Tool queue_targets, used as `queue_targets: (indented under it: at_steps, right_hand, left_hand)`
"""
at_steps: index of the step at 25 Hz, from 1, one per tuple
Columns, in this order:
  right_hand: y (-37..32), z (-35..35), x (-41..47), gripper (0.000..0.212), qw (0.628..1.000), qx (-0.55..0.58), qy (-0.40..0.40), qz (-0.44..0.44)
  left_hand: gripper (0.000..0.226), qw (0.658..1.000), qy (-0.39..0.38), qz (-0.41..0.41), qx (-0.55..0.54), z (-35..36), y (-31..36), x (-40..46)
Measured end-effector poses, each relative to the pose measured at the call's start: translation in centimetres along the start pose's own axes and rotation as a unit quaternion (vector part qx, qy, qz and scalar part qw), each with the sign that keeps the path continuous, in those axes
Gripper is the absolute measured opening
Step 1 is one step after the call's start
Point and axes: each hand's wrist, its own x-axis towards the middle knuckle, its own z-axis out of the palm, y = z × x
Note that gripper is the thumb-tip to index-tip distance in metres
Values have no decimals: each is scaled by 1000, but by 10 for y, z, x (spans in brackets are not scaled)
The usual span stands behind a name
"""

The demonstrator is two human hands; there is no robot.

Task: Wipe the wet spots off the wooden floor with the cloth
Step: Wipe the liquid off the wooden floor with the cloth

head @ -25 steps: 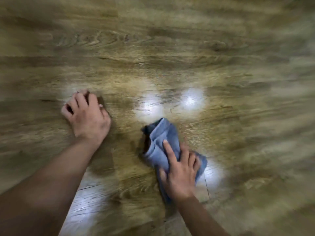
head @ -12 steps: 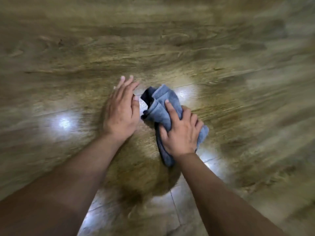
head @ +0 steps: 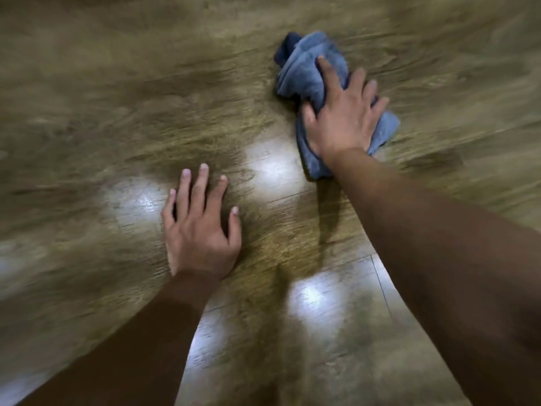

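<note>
A crumpled blue cloth [head: 307, 74] lies on the wooden floor [head: 117, 112] at the upper right. My right hand [head: 342, 118] presses down on the cloth, with the fingers spread over it and the thumb curled around its near side. My left hand [head: 202, 230] rests flat on the floor nearer to me, fingers apart, holding nothing. Bright glare patches [head: 272, 165] shine on the planks between and below the hands. The picture is blurred, so I cannot make out single wet spots.
Brown wood-grain planks fill the whole view, with a plank seam [head: 380, 282] running near my right forearm. A dark shadow falls on the floor between my arms.
My right hand has pushed the cloth away from me and to the right. My left hand has parted from the cloth, now flat on the floor nearer to me.
</note>
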Motion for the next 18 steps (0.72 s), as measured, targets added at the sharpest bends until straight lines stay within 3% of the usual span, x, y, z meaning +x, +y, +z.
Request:
queue_targets:
  at_steps: [8,16,18]
  right_hand:
    - [-3,-4,-27,69,1000,3,2,-24]
    - [15,-26,-222,77,999,28,-12,19]
    - [37,-33,-273,79,999,28,-18,26]
  left_hand:
    - [54,1000,5,2,10,4,-7,3]
    - [55,999,-39,1,20,-7,2,5]
    - [49,997,-44,63,6,-10,24,-8]
